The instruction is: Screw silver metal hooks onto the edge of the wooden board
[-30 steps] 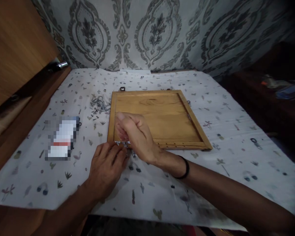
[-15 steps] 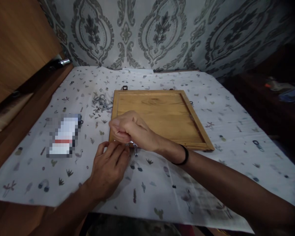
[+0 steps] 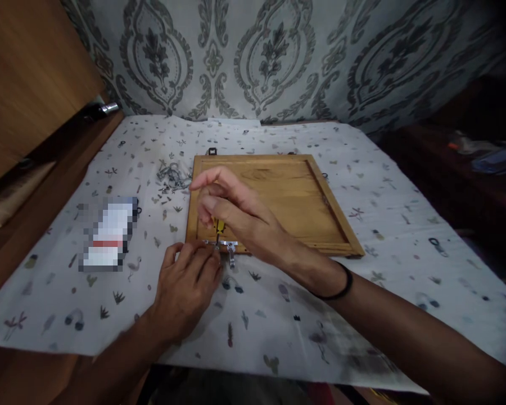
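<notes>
My right hand [image 3: 236, 208] is closed round a small yellow screwdriver [image 3: 220, 226], its index finger lifted off. The shaft points down to a shiny metal bracket [image 3: 231, 247] at the near left edge of a wooden frame [image 3: 253, 194]. From the near side, my left hand [image 3: 189, 278] has its fingers pressed together on the bracket's left part, against the frame. Those fingertips partly hide the bracket, and my right hand covers most of the screwdriver's handle. The frame lies flat with its recessed panel facing up.
Loose metal hardware [image 3: 174, 177] and several screws lie left of the frame. A blurred-out white item [image 3: 108, 233] rests further left. Dark hooks [image 3: 212, 151] show at the frame's far edge. A printed cloth [image 3: 261, 326] covers the table; a wooden cabinet [image 3: 37, 79] stands at left.
My right hand has risen and turned, its index finger opening out from a fist, so the yellow screwdriver and the bracket now show. My left hand has stayed almost still.
</notes>
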`<state>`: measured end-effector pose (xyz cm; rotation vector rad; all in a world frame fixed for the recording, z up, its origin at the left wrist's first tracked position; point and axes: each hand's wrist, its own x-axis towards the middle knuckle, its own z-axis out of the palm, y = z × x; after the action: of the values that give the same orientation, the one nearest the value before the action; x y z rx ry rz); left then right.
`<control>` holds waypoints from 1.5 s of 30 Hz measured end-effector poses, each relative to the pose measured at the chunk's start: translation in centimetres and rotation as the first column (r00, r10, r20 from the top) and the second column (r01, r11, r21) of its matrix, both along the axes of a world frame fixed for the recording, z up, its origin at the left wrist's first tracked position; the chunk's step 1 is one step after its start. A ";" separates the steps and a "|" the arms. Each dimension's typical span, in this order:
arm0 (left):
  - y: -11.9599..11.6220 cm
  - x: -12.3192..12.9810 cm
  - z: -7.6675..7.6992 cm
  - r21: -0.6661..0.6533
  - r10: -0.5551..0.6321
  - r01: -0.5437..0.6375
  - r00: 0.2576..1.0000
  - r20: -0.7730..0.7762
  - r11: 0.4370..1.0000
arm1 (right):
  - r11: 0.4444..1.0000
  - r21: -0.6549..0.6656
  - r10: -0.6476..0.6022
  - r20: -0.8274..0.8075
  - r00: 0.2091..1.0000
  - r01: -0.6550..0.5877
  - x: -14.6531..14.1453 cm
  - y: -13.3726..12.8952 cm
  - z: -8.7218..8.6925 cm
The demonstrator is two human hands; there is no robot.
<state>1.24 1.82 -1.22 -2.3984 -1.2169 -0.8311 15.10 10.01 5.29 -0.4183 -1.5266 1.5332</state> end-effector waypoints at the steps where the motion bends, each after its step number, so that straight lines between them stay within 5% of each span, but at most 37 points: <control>1: 0.0 0.0 0.1 0.006 0.001 -0.002 1.000 0.001 1.000 | 0.999 0.009 -0.038 0.015 0.999 0.038 0.0 -0.4 0.2; 9: 0.0 0.2 0.3 0.013 0.012 -0.012 1.000 -0.007 1.000 | 0.975 -0.019 -0.220 -0.071 0.973 0.220 -1.4 -1.3 -0.1; 14: 0.0 0.1 0.0 0.020 0.002 -0.002 1.000 0.009 1.000 | 0.997 -0.056 0.051 -0.118 0.992 -0.058 -1.4 0.1 0.4; 18: 0.1 0.1 0.0 0.019 -0.013 0.013 1.000 0.011 1.000 | 0.936 -0.053 0.345 -0.042 0.938 -0.347 -1.0 0.8 1.1; 24: 0.1 0.0 0.0 -0.017 -0.039 0.039 0.999 -0.011 0.999 | 0.882 -0.085 0.462 -0.035 0.886 -0.463 -1.0 1.1 1.7; 36: 0.3 -0.3 -0.2 -0.015 -0.012 0.011 0.999 -0.046 1.000 | 0.977 -0.069 0.192 -0.134 0.972 -0.202 -1.5 0.8 0.6; 45: 0.3 -0.2 0.2 -0.069 -0.063 0.062 0.998 -0.017 0.996 | 0.977 -0.097 -0.201 -0.107 0.974 0.191 -2.4 -0.5 0.3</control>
<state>0.99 2.13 -0.99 -2.5046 -1.1869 -0.7949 12.72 9.51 5.55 -0.5048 -1.2930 1.4456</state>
